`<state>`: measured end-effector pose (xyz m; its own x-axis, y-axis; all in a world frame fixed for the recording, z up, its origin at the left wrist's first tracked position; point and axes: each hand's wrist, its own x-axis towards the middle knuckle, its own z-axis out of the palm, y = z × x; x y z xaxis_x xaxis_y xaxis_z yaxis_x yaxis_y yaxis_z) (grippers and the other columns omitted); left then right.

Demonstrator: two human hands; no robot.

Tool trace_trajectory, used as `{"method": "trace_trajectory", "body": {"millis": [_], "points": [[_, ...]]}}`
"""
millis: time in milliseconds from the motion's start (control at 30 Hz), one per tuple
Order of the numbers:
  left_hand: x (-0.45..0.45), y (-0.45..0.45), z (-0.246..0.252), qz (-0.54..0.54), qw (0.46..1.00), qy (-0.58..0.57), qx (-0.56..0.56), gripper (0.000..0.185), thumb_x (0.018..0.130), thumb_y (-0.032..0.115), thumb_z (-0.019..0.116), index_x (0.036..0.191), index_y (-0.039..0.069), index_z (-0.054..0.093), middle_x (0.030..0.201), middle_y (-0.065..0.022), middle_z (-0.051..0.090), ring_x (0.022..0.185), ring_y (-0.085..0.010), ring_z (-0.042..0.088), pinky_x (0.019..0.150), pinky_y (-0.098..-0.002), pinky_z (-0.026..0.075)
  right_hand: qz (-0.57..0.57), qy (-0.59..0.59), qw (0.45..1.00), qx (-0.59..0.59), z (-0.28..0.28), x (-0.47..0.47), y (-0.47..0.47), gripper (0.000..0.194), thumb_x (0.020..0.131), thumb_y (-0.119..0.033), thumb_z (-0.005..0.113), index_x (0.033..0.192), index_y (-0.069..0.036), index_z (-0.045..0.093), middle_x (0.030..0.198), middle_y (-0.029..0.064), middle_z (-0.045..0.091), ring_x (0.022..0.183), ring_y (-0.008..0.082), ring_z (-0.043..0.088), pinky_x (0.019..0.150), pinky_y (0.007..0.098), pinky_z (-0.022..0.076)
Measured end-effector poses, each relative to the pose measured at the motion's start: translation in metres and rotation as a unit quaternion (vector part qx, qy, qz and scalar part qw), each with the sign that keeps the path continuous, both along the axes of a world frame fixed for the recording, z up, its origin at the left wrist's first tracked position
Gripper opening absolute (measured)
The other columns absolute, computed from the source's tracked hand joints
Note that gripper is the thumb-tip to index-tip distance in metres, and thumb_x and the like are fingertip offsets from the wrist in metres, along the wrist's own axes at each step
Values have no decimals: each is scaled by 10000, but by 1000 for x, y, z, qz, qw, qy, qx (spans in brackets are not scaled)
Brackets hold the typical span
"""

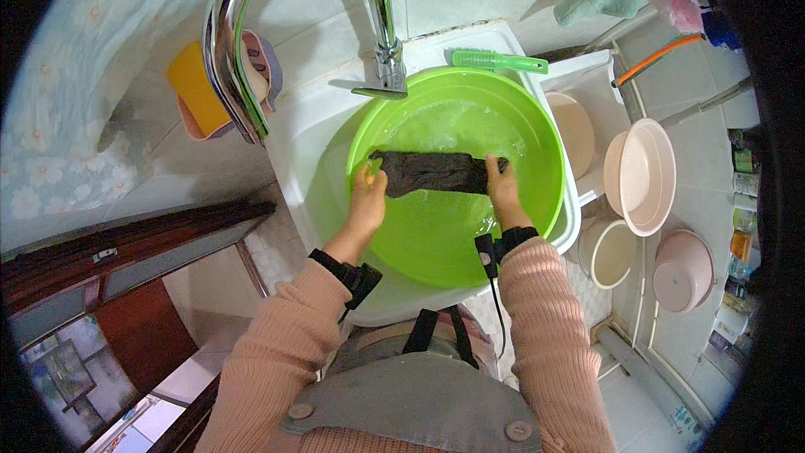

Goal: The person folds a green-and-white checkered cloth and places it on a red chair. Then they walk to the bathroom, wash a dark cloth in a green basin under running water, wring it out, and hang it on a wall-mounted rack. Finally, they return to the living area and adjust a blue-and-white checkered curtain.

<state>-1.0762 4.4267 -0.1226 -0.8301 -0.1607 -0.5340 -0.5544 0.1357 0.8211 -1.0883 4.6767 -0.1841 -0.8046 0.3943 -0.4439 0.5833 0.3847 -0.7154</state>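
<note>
A dark, wet-looking cloth item (434,173) is stretched sideways between my two hands, over a bright green plastic basin (456,274). My left hand (368,201) grips its left end, near the basin's left wall. The right end is pinched in my right hand (503,192), thumb on top. Water with some suds (440,126) lies in the basin beneath the cloth. Whether the cloth touches the water I cannot tell. The basin stands in a white sink (302,170).
A chrome faucet (390,69) rises behind the basin. On the sink's back ledge lies a green brush (500,61). A yellow sponge (198,88) sits in a wall holder at left. Pale basins (641,176) hang at right, near a white bucket (607,255).
</note>
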Motion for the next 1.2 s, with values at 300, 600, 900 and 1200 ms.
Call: {"method": "trace_trajectory", "body": {"millis": [300,600,900,1200], "points": [[28,3,-42,-132,989,-62,15,616,858,327,575,1313,-33,368,1328,-235,401,1235,-333,391,1007,-406,323,271,-99,957,18,-19,26,-28,510,760,-234,668,1177,-8,481,1059,216,598,986,355,576,856,428,453],[26,12,-33,-150,986,-77,-7,595,863,341,564,1297,-29,396,1321,-228,412,1229,-312,403,1002,-392,330,298,-200,933,5,10,30,-8,517,792,-314,603,1197,-12,491,1001,221,628,909,336,617,793,415,483],[19,23,-13,-63,966,-236,85,617,907,456,430,1383,86,300,1363,-114,398,1246,-286,376,978,-400,351,255,-17,919,-301,121,28,-45,253,822,-242,666,895,-30,550,707,25,525,668,112,475,619,275,423],[7,16,-33,96,809,-222,536,381,945,422,409,1054,84,548,931,-86,634,832,-241,620,797,-396,511,130,82,930,-335,190,50,-77,427,842,-36,564,1247,-27,429,944,43,515,836,101,491,744,225,412]]}}
